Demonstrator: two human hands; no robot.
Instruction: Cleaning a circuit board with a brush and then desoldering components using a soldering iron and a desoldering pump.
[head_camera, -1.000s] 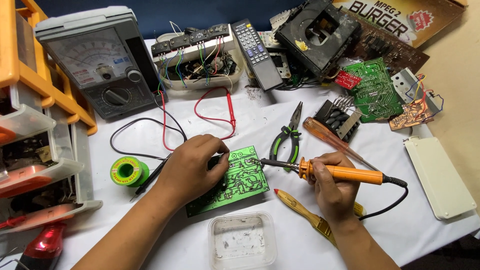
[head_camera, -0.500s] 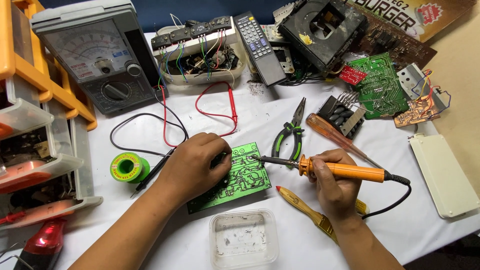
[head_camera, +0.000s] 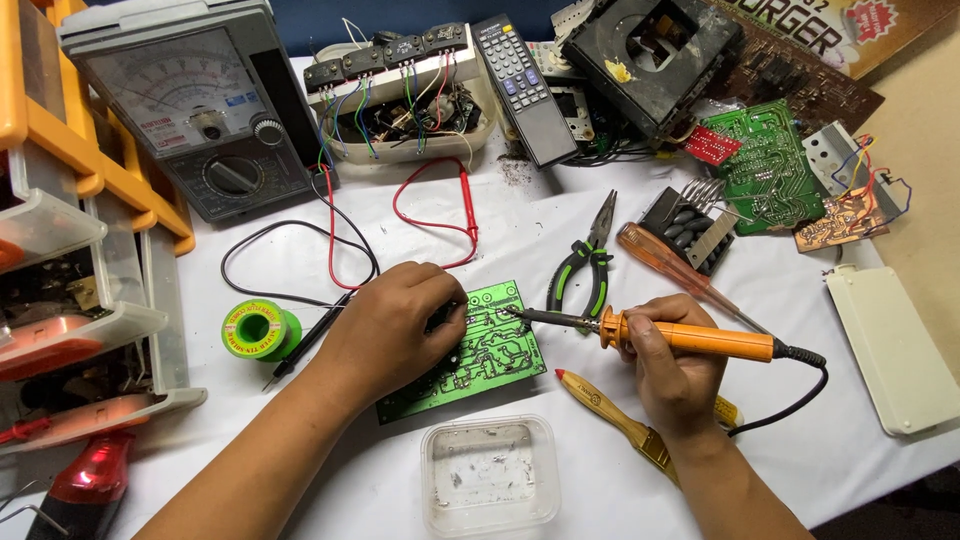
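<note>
A green circuit board (head_camera: 470, 350) lies copper side up on the white-covered counter (head_camera: 330, 500), near its middle. It is pinned down by the left hand (head_camera: 385, 335), which is laid over its left part with the fingers curled and pressed together on the board's upper edge; whether something small is pinched beneath them cannot be told. An orange-handled soldering iron (head_camera: 670, 335) is gripped in the right hand (head_camera: 675, 375), the fingers closed round the handle like a pen. Its dark tip is held at the board's upper right corner, touching or just above the copper; which of the two cannot be made out.

Soldering is judged to be in hand rather than finished: the iron is at the board and the board is being steadied. How many joints are already made cannot be read from the tracks. A reel of solder wire (head_camera: 260, 330) stands to the left, apart from the board, and no wire is seen being fed to the tip. Pliers (head_camera: 590, 265) and a screwdriver (head_camera: 690, 280) lie untouched beyond the board, and a clear plastic tub (head_camera: 490, 475) sits just in front of it.
</note>
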